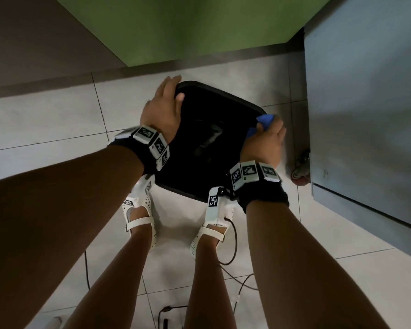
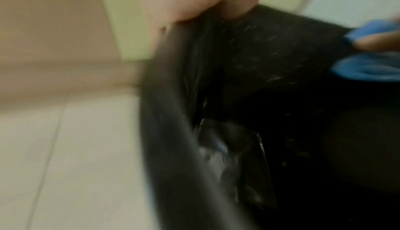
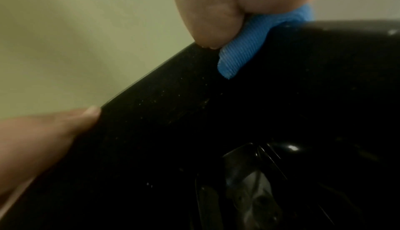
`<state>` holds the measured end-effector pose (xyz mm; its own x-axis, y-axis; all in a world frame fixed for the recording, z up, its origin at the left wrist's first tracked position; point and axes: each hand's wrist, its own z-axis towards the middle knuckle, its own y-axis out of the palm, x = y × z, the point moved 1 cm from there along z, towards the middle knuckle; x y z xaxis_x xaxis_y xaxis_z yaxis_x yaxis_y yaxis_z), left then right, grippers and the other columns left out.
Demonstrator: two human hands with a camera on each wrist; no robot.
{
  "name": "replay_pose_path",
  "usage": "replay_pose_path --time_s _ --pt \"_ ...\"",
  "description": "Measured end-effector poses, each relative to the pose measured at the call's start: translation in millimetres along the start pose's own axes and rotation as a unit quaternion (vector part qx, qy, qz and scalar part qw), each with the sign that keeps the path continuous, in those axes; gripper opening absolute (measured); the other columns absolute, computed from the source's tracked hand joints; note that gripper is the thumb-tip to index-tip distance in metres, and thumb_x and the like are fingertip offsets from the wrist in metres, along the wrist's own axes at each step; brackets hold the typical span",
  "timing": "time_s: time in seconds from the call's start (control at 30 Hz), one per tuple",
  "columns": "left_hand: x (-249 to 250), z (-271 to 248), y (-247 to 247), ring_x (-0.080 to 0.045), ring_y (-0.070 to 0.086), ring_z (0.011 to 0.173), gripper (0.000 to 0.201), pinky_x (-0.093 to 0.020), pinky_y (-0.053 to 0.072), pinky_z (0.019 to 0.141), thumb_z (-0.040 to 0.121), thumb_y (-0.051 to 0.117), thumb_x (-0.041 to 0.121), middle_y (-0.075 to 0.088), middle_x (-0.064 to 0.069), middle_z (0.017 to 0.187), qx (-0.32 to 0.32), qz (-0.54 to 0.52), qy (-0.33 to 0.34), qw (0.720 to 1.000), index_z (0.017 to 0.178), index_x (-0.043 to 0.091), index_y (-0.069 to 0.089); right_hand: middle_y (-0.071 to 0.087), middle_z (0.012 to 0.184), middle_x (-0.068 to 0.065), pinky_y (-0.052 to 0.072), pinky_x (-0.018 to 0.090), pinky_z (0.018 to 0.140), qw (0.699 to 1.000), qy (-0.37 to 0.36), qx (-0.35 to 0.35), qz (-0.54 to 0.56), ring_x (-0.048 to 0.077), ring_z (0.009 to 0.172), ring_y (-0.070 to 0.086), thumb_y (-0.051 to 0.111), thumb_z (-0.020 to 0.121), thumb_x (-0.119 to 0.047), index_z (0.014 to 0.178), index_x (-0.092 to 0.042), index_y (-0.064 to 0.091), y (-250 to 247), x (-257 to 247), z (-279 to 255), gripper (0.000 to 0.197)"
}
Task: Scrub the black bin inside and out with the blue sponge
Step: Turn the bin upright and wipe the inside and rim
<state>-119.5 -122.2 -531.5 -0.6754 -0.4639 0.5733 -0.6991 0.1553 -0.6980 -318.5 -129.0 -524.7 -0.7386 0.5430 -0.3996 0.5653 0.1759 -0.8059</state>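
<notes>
The black bin (image 1: 214, 110) stands open on the tiled floor, seen from above in the head view. My left hand (image 1: 175, 91) grips its far-left rim corner, thumb inside and fingers outside. My right hand (image 1: 266, 136) holds the blue sponge (image 1: 266, 119) folded over the right rim corner. The right wrist view shows the ribbed sponge (image 3: 242, 45) pinched under my thumb (image 3: 212, 19) against the speckled inner wall (image 3: 173, 114). In the blurred left wrist view the rim (image 2: 173, 131) runs downward, with the sponge (image 2: 368, 66) across the opening. Something glossy (image 1: 211, 136) lies at the bin's bottom.
A grey cabinet (image 1: 365, 91) stands close on the right with a caster wheel (image 1: 300, 169) near the bin. A green panel (image 1: 199, 27) rises behind. My sandalled feet (image 1: 142, 217) are just before the bin, with cables (image 1: 233, 245) trailing on the white tiles.
</notes>
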Motion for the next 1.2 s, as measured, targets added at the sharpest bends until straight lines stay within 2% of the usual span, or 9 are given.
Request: replay_pose_path --time_s 0.1,0.2,0.33,0.53,0.63,0.73,0.87,1.03,1.2 --pt "14.9 14.4 -7.1 -0.033 0.055 0.113 0.043 -0.039 0.043 0.095 0.099 0.025 0.034 0.057 -0.014 0.126 -0.049 0.07 0.068 0.994 0.124 0.013 0.052 0.042 0.135 0.009 0.045 0.042 0.086 0.995 -0.064 -0.022 -0.075 0.033 0.113 0.048 0.04 0.095 -0.022 0.134 -0.013 0.036 -1.5 -10.5 6.0 0.041" --pt "24.6 26.5 -9.5 -0.034 0.059 0.098 0.036 -0.033 0.041 0.079 0.099 0.029 0.034 0.065 -0.016 0.105 -0.111 0.102 0.094 0.984 0.11 0.014 0.056 0.036 0.141 0.01 0.038 0.043 0.094 0.979 -0.115 -0.059 -0.158 0.034 0.122 0.04 0.035 0.098 -0.026 0.14 -0.014 0.026 -2.0 -26.9 13.8 0.045" --pt "25.4 23.2 -3.0 -0.033 0.059 0.096 0.031 -0.029 0.039 0.077 0.098 0.037 0.03 0.065 -0.018 0.104 -0.158 0.095 0.114 0.976 0.117 0.013 0.055 0.039 0.137 0.011 0.035 0.047 0.095 0.942 -0.218 -0.08 -0.244 0.035 0.12 0.04 0.041 0.095 -0.027 0.14 -0.015 0.028 10.8 -48.3 16.4 0.048" --pt "15.9 13.3 2.4 -0.034 0.059 0.094 0.033 -0.027 0.035 0.073 0.098 0.035 0.03 0.066 -0.017 0.104 -0.126 0.068 0.094 0.985 0.12 0.011 0.051 0.043 0.134 0.013 0.037 0.046 0.09 0.883 -0.349 -0.052 -0.309 0.035 0.115 0.044 0.037 0.096 -0.029 0.139 -0.013 0.034 21.3 -60.2 19.2 0.046" --pt "17.3 11.7 2.6 -0.037 0.06 0.094 0.033 -0.034 0.042 0.075 0.098 0.035 0.033 0.066 -0.019 0.103 -0.099 0.08 0.058 0.99 0.121 0.014 0.049 0.037 0.137 0.011 0.038 0.046 0.091 0.907 -0.291 -0.091 -0.291 0.033 0.119 0.04 0.034 0.098 -0.034 0.141 -0.016 0.025 16.4 -58.6 24.9 0.047" --pt "18.6 7.3 5.4 -0.038 0.06 0.096 0.034 -0.037 0.044 0.078 0.097 0.034 0.036 0.066 -0.018 0.105 -0.075 0.072 0.023 0.994 0.12 0.016 0.049 0.04 0.136 0.012 0.038 0.047 0.091 0.949 -0.187 -0.061 -0.246 0.033 0.119 0.042 0.033 0.098 -0.038 0.14 -0.016 0.027 13.2 -41.7 13.8 0.048" --pt "20.1 0.3 8.4 -0.035 0.06 0.099 0.033 -0.034 0.044 0.079 0.097 0.034 0.037 0.067 -0.012 0.106 -0.074 0.063 0.008 0.995 0.122 0.024 0.05 0.046 0.131 0.013 0.037 0.046 0.091 0.96 -0.128 -0.008 -0.25 0.034 0.116 0.045 0.037 0.096 -0.039 0.136 -0.013 0.033 8.6 -12.5 -2.8 0.048" --pt "17.7 2.8 3.6 -0.029 0.061 0.102 0.037 -0.037 0.048 0.091 0.092 0.034 0.038 0.068 -0.008 0.108 -0.08 -0.02 0.013 0.996 0.122 0.027 0.053 0.042 0.137 0.009 0.032 0.047 0.098 0.954 -0.163 -0.042 -0.248 0.033 0.122 0.04 0.033 0.098 -0.038 0.14 -0.017 0.029 7.2 -28.5 10.4 0.047" --pt "20.3 1.3 4.7 -0.031 0.061 0.098 0.031 -0.036 0.049 0.086 0.093 0.036 0.035 0.068 -0.008 0.106 -0.072 0.011 0.016 0.997 0.118 0.03 0.054 0.037 0.139 0.009 0.031 0.044 0.097 0.926 -0.261 -0.073 -0.262 0.032 0.122 0.037 0.034 0.098 -0.035 0.143 -0.018 0.024 19.9 -61.4 18.5 0.049"
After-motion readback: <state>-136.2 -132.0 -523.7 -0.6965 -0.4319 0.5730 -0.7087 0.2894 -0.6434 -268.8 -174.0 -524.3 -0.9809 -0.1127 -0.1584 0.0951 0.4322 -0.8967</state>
